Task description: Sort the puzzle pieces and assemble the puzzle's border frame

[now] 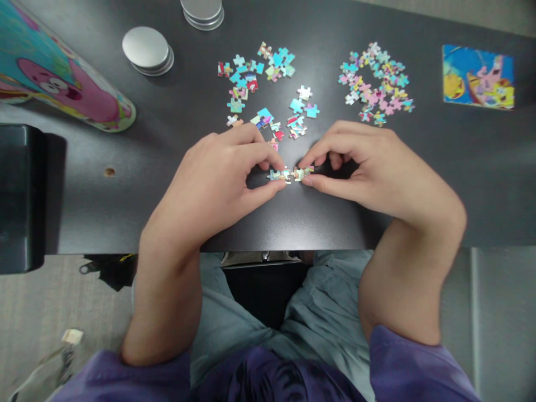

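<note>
A: State the position of the work.

B: Two small, multicoloured cardboard puzzle sections lie low on the dark grey, smooth-topped desk (pixel 288 223), near its front edge. The left section (pixel 274 175) and the right section (pixel 300 174) face each other end to end, very close; whether their edges touch, one cannot tell.

A: And the grip on each side?

B: The left hand (pixel 218 173) has thumb and forefinger nearly closed, pinching the left section. The right hand (pixel 385 167) has a similarly narrow pinch on the right section.

A: Which step is in hand?

B: In this reviewer's judgement, the lining up of two facing edges. The next move calls for both sections flat and level, tab squared to socket, with light, even finger pressure.

A: Surroundings?

B: Scattered bright jigsaw pieces (pixel 240 78) lie beyond the hands. A loose ring of pink, yellow and blue pieces (pixel 379 100) lies further right, beside a rectangular blue-and-yellow picture card (pixel 478 77). Stacked round silver discs (pixel 146 47) sit at the far left, near a large printed cylinder (pixel 71 84).
</note>
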`<state>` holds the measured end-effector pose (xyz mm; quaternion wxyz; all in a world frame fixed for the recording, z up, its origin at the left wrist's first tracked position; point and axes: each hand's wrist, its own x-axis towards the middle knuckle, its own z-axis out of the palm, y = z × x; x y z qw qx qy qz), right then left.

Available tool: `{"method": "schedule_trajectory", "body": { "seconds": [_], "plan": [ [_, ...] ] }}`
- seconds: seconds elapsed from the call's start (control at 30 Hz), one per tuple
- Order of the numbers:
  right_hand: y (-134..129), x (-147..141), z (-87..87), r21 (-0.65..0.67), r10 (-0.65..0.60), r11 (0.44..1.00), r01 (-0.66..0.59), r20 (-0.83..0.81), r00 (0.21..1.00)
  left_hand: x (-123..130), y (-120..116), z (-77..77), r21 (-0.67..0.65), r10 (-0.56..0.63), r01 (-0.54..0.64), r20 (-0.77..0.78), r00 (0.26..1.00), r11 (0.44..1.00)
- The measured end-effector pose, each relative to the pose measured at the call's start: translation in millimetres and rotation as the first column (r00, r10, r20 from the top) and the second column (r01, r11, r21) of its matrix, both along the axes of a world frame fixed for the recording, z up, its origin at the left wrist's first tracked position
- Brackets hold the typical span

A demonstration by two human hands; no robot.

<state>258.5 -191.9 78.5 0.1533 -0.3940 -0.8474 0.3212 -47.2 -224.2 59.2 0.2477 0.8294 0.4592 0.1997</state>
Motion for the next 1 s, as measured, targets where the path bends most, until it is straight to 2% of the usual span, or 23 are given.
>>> {"method": "schedule_trajectory", "body": {
  "seconds": [0.13,0.33,0.63,1.0],
  "plan": [
    [-1,-3,-0.6,0.011,0.012,1.000,-0.011,-0.042,0.999,0,0,-0.2,-0.001,0.006,-0.006,-0.007,1.000,1.000],
    [-4,-10,2.1,-0.009,-0.021,1.000,0.021,-0.007,1.000,0,0,0.9,-0.015,0.017,-0.017,-0.005,1.000,1.000],
    [-2,-9,-7.2,0.028,-0.014,0.999,0.017,-0.097,0.995,1,0,0.8,-0.006,0.017,-0.017,-0.001,1.000,1.000],
    [-3,-11,-4.6,-0.001,-0.035,0.999,0.035,-0.060,0.998,1,1,0.8,-0.008,0.020,-0.020,0.008,1.000,1.000]
  ]
}}
